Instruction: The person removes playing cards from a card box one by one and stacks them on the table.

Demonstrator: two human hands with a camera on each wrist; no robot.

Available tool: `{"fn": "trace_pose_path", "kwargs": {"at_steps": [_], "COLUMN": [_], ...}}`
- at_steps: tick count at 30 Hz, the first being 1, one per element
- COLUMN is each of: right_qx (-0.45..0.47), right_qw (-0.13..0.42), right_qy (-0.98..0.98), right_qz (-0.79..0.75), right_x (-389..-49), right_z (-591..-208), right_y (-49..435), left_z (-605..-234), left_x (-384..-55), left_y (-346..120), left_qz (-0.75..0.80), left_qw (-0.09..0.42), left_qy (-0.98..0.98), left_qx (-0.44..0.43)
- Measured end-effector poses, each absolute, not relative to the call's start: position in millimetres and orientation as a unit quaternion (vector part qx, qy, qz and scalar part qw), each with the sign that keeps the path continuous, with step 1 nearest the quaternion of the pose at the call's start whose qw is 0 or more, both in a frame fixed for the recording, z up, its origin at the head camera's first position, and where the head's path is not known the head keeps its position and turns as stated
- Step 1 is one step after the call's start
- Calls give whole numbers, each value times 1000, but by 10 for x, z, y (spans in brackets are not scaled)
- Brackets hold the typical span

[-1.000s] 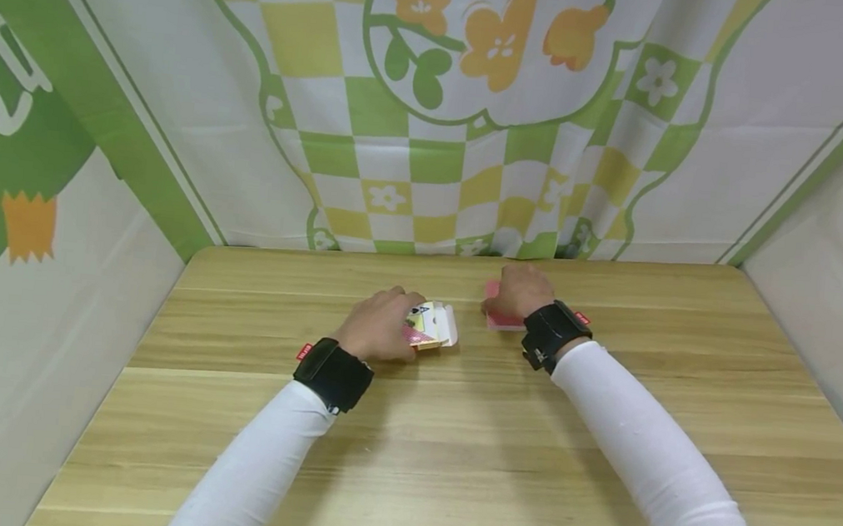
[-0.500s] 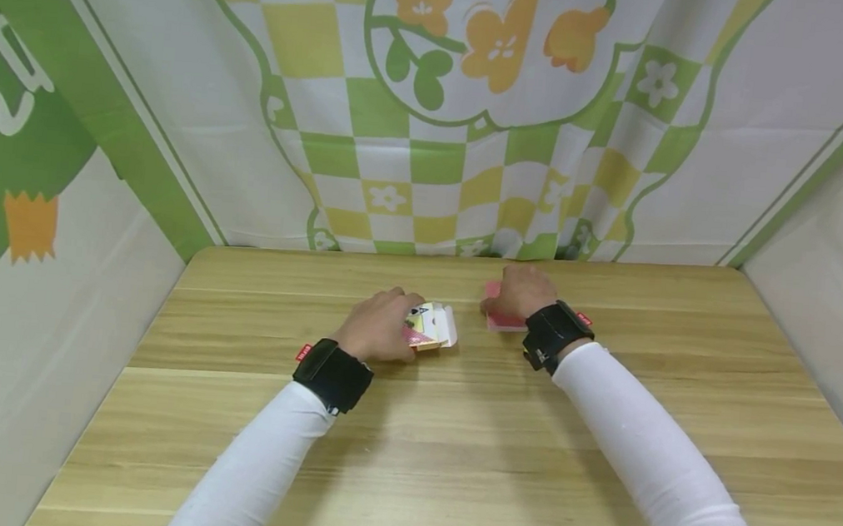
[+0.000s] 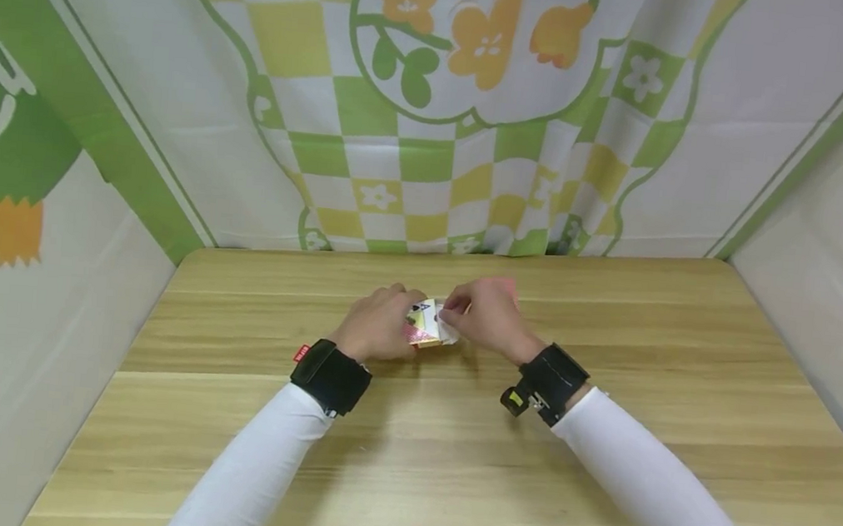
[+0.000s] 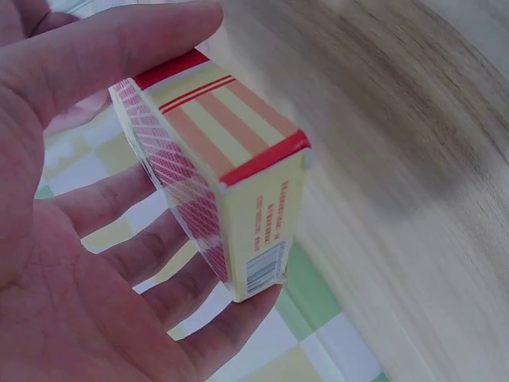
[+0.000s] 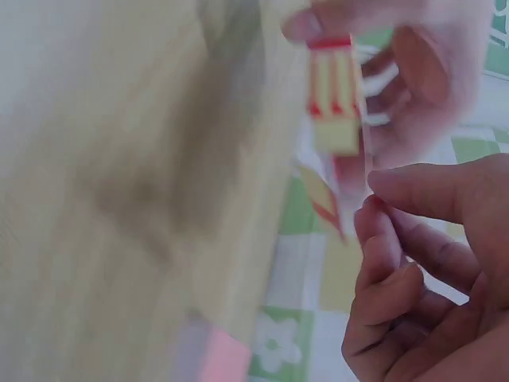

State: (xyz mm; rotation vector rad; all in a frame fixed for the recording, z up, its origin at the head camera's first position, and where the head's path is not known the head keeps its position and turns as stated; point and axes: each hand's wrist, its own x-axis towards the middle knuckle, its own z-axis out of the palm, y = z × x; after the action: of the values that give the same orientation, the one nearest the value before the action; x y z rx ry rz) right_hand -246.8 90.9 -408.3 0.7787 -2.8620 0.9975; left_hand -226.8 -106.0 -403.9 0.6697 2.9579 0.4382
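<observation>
In the head view my left hand (image 3: 377, 326) holds a playing card box (image 3: 420, 330) on its side of the table's back half. The left wrist view shows the thumb on the box's striped edge (image 4: 231, 127) and the fingers around the other side. My right hand (image 3: 490, 319) is at the box's open end, its thumb and forefinger pinching a thin white flap there. In the right wrist view the fingertips (image 5: 390, 191) meet at that thin edge. A red-backed deck of cards (image 3: 504, 285) lies behind the right hand, mostly hidden by it.
The wooden table (image 3: 404, 462) reaches back to a checkered curtain (image 3: 431, 155). Fabric walls stand at the left and right.
My right hand has left the red-backed deck and moved left to the box's open end. The left hand still holds the box in nearly the same place. The head view has shifted slightly.
</observation>
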Motion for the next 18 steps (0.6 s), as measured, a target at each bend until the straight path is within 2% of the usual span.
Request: {"fn": "trace_pose_path", "kwargs": {"at_steps": [8, 18], "right_qx": [212, 180], "right_qw": [-34, -49], "right_qy": [-898, -893], "right_qz": [384, 409], "right_x": [-2365, -2400], "right_z": [-4245, -4327], "right_y": [886, 938], "left_z": [-4017, -3985], "left_x": [-2227, -2214], "left_y": [-1043, -1039], "left_qz": [145, 141], "left_qw": [33, 31], "left_qy": [962, 961], "left_qx": [230, 235]}}
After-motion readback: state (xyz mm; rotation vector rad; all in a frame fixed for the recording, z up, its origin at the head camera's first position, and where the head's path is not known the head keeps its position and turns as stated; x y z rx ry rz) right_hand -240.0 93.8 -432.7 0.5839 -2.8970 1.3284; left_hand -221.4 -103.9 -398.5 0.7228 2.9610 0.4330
